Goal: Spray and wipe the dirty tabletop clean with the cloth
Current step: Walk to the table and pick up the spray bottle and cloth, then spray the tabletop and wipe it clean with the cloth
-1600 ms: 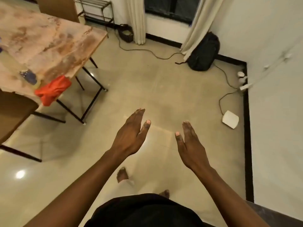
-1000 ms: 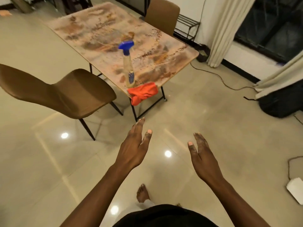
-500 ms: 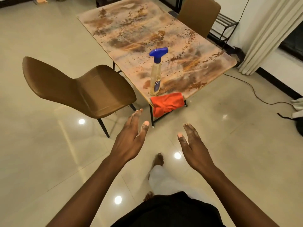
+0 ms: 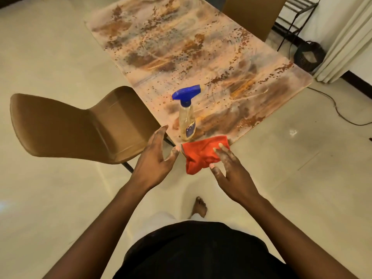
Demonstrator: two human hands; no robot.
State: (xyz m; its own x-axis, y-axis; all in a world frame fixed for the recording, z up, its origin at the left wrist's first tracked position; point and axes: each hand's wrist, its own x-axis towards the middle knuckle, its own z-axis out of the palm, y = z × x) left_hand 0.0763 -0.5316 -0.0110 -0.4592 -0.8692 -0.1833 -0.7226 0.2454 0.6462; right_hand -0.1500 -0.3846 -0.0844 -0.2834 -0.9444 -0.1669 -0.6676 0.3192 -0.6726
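Neither hand grips anything: the left hand (image 4: 155, 160) is held out with fingers spread and palm turned inward, empty, and the right hand (image 4: 229, 174) is also spread and empty, its fingertips (image 4: 221, 146) overlapping the crumpled orange-red cloth (image 4: 201, 154) in the view, though whether they touch it cannot be told. The cloth lies at the near corner of the tabletop and droops over its edge. Just behind the cloth, close to that same near corner, stands an upright clear plastic spray bottle with pale yellow liquid and a blue trigger head (image 4: 187, 115). The long rectangular tabletop (image 4: 181, 47) is pale peach and heavily soiled, with rusty brown smears, dark streaks and scattered specks from the near corner to the far end. A brown moulded chair with thin black legs (image 4: 80, 125) stands at the left long edge, its seat tucked partly under the tabletop; a second brown chair back (image 4: 253, 15) shows at the right long edge towards the far end. The floor (image 4: 50, 198) is glossy cream tile, and the person's bare foot (image 4: 199, 207) rests on it below the hands. On the right hang cream curtains (image 4: 346, 37), with a dark round basket (image 4: 309, 55) at their foot, a black wire rack (image 4: 298, 9) behind it, and a black cable (image 4: 340, 111) trailing across the tiles.
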